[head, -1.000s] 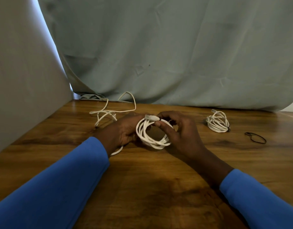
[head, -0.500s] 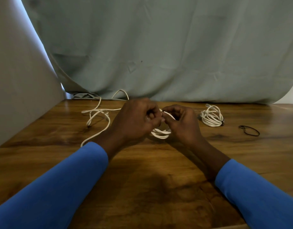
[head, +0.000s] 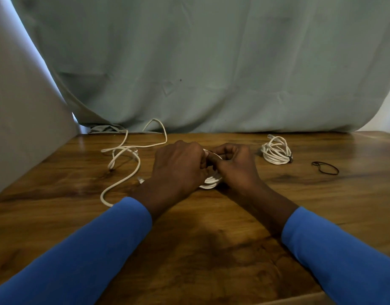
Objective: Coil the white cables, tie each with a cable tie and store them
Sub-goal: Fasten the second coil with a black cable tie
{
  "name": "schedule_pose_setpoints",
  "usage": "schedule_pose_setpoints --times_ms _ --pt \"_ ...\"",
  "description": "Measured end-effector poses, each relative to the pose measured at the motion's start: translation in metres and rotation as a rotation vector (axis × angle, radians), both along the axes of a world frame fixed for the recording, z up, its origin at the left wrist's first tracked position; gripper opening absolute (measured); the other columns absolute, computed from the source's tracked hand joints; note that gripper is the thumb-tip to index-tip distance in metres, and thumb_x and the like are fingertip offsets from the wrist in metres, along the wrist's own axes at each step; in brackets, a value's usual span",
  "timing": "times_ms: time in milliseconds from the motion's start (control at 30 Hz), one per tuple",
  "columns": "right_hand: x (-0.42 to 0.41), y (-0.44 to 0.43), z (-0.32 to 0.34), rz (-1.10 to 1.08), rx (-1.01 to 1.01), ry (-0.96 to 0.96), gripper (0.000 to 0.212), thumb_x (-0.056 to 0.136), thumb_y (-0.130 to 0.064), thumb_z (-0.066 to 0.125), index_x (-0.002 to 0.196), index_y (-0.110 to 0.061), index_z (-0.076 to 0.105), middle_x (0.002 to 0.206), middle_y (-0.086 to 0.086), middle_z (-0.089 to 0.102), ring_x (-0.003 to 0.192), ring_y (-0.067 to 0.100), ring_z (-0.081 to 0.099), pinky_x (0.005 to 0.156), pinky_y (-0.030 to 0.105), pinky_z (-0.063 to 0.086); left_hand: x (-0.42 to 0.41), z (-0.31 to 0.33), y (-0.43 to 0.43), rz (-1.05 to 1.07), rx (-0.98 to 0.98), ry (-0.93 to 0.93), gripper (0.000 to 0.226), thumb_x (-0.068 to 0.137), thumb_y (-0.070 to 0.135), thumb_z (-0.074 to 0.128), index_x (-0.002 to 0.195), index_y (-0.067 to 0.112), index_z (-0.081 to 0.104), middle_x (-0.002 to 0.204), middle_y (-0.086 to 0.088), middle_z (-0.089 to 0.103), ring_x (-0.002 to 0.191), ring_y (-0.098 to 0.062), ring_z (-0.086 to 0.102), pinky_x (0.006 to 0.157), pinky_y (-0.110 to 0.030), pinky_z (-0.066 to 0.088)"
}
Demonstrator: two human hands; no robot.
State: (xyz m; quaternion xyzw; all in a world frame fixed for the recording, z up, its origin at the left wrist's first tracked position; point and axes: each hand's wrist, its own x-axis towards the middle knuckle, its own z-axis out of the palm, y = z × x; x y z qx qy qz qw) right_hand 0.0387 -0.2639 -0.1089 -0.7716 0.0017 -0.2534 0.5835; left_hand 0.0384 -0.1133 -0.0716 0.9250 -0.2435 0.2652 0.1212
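Note:
A coiled white cable [head: 211,181] sits between both my hands at the middle of the wooden table [head: 189,249]; only its lower loops show. My left hand [head: 178,170] curls over the coil's left side and my right hand [head: 236,166] pinches its top. A loose white cable [head: 123,159] trails over the table to the left. At the right lies a second white coil [head: 276,151] with a dark tie on it. A black cable tie [head: 325,167] lies loose further right.
A grey-green curtain [head: 211,73] hangs along the table's back edge. A pale panel [head: 18,119] stands on the left side. Blue sleeves cover both forearms over the near part of the table.
My left hand moved from behind the coil up over its left side and top. The coil, earlier in plain view, is now mostly hidden by both hands. The camera shifted slightly.

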Motion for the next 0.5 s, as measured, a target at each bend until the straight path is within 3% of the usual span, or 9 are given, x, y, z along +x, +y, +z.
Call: schedule_pose_setpoints --times_ms 67,133,200,300,367,433,500 --pt "-0.001 0.002 0.000 0.010 0.013 -0.009 0.017 0.082 -0.032 0.088 0.084 -0.018 0.079 0.080 0.003 0.080 0.077 0.025 0.078 0.075 0.054 0.064 -0.002 0.000 0.002 -0.004 -0.011 -0.010 0.017 0.089 0.043 0.068 0.078 0.030 0.066 0.079 0.007 0.062 0.092 -0.021 0.066 0.069 -0.032 0.035" --pt "0.000 0.001 0.002 -0.006 0.032 -0.019 0.017 0.083 -0.033 0.087 0.080 -0.018 0.078 0.078 0.001 0.079 0.075 0.020 0.077 0.073 0.045 0.062 0.002 -0.002 0.006 -0.057 -0.099 -0.046 0.012 0.088 0.037 0.067 0.082 0.028 0.073 0.078 0.005 0.069 0.086 -0.020 0.068 0.067 -0.031 0.035" --pt "0.002 0.001 0.003 -0.007 0.117 -0.009 0.020 0.083 -0.032 0.087 0.074 -0.017 0.077 0.076 0.004 0.079 0.072 0.019 0.075 0.074 0.044 0.061 0.010 -0.006 0.010 -0.194 -0.322 -0.023 0.011 0.084 0.033 0.068 0.087 0.028 0.077 0.079 0.008 0.074 0.080 -0.012 0.070 0.066 -0.030 0.047" --pt "0.001 0.002 0.003 0.041 0.291 0.022 0.021 0.085 -0.023 0.086 0.068 -0.015 0.076 0.078 0.014 0.078 0.072 0.026 0.073 0.078 0.048 0.060 0.018 -0.011 0.012 -0.411 -0.638 0.130 0.013 0.084 0.025 0.072 0.093 0.028 0.081 0.088 0.015 0.078 0.087 -0.001 0.073 0.082 -0.037 0.060" --pt "-0.002 0.002 0.004 0.084 0.379 0.048 0.023 0.087 -0.017 0.084 0.065 -0.015 0.076 0.077 0.016 0.077 0.069 0.026 0.072 0.074 0.044 0.059 0.017 -0.010 0.012 -0.471 -0.696 0.212 0.011 0.086 0.019 0.079 0.095 0.026 0.081 0.086 0.014 0.078 0.078 0.006 0.070 0.075 -0.024 0.057" --pt "-0.003 0.000 0.005 0.105 0.427 0.060 0.023 0.087 -0.017 0.083 0.066 -0.016 0.076 0.076 0.015 0.076 0.068 0.026 0.072 0.073 0.043 0.060 0.015 -0.008 0.013 -0.455 -0.665 0.220 0.018 0.082 0.014 0.085 0.095 0.025 0.079 0.079 0.014 0.076 0.060 0.012 0.059 0.060 -0.006 0.041" --pt "-0.003 0.000 0.005 0.088 0.447 0.067 0.016 0.086 -0.015 0.084 0.075 -0.010 0.073 0.079 0.017 0.076 0.070 0.028 0.072 0.077 0.047 0.061 0.015 -0.006 0.015 -0.422 -0.583 0.230 0.020 0.079 0.011 0.087 0.093 0.023 0.078 0.075 0.015 0.073 0.056 0.012 0.057 0.055 -0.003 0.037"
